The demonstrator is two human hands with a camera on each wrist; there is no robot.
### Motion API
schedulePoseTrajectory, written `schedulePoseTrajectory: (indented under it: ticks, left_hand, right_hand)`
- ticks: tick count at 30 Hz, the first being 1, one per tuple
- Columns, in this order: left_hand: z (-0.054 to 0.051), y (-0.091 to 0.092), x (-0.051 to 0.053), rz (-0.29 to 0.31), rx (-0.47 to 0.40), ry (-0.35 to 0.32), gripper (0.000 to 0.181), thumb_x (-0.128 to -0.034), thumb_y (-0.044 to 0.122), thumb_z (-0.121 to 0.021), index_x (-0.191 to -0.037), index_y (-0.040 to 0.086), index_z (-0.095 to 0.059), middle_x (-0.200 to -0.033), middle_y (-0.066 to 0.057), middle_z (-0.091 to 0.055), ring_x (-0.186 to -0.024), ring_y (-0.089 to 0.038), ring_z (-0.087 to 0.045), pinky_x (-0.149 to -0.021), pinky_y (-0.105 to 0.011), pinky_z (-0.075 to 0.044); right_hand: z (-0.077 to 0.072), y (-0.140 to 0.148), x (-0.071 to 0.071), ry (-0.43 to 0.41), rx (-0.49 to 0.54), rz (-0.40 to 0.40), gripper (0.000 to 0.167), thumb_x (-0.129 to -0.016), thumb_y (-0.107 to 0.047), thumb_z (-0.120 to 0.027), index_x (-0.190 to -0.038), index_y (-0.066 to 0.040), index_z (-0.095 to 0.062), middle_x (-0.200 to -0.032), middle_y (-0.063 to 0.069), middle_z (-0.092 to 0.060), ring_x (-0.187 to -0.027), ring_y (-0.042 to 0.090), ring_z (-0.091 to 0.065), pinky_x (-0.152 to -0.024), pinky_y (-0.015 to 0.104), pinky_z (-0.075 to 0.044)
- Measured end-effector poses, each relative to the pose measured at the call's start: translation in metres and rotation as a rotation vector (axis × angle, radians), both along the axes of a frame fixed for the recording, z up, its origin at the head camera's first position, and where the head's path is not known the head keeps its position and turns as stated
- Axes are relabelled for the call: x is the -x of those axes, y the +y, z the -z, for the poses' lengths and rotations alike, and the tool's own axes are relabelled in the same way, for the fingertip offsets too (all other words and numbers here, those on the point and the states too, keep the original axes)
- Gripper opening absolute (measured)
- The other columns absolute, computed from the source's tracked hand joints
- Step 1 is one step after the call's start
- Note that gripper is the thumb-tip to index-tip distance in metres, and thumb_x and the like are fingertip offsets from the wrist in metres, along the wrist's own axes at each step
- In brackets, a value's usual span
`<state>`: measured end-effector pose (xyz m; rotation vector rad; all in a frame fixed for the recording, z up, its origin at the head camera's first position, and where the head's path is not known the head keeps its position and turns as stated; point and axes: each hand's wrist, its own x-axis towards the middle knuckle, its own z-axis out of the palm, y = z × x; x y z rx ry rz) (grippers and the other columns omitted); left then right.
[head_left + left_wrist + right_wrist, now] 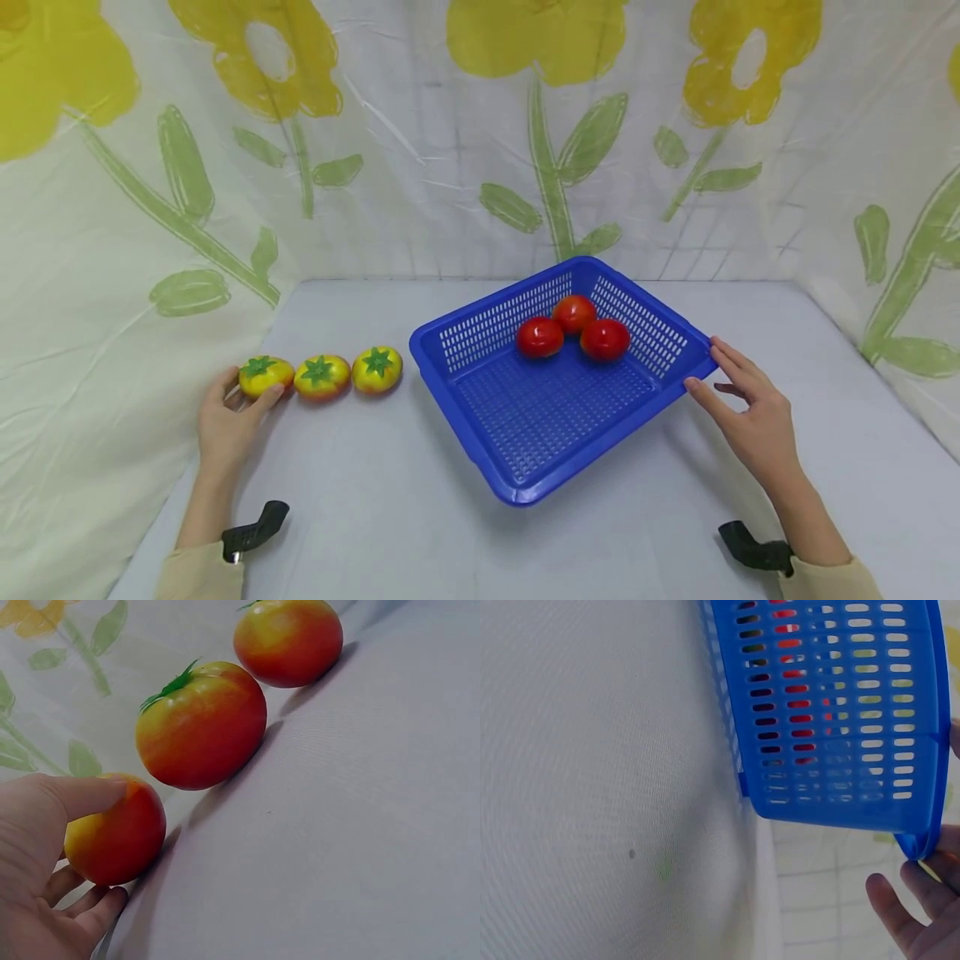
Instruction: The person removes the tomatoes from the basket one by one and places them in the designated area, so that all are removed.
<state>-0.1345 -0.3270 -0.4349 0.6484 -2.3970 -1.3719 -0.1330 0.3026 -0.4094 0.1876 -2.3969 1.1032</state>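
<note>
Three yellow-and-red tomatoes with green tops lie in a row at the left; the leftmost tomato (262, 375) is held between the thumb and fingers of my left hand (228, 421). In the left wrist view my thumb lies over that tomato (124, 840), fingers around its far side. The middle tomato (322, 379) and the right one (377, 370) sit beside it. A blue basket (480, 454) stands turned at an angle, with three red tomatoes (604, 340) near its back corner. My right hand (757, 417) pinches the basket's right corner; the right wrist view shows fingers at the rim (930, 825).
A pale table (337, 517) lies under everything. Behind and at the sides hangs a white cloth (420, 167) with yellow flowers and green leaves. A black strap piece (255, 529) sits on the left wrist, another (753, 550) on the right.
</note>
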Motion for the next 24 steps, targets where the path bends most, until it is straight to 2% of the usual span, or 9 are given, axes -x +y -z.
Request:
schedulePoseTrajectory:
  ticks: [24]
  left_hand:
    - [-0.0038, -0.0016, -0.0007, 0.011, -0.03, 0.008, 0.086, -0.0912, 0.041, -0.069, -0.156, 0.009, -0.023, -0.158, -0.012, -0.027, -0.139, -0.032, -0.034, -0.108, -0.044, -0.035]
  right_hand:
    - [-0.0027, -0.0014, -0.0024, -0.014, 0.006, -0.011, 0.063, -0.089, -0.018, -0.076, -0.146, -0.011, -0.049, -0.149, 0.0, -0.044, -0.128, -0.005, -0.039, -0.084, 0.004, -0.039]
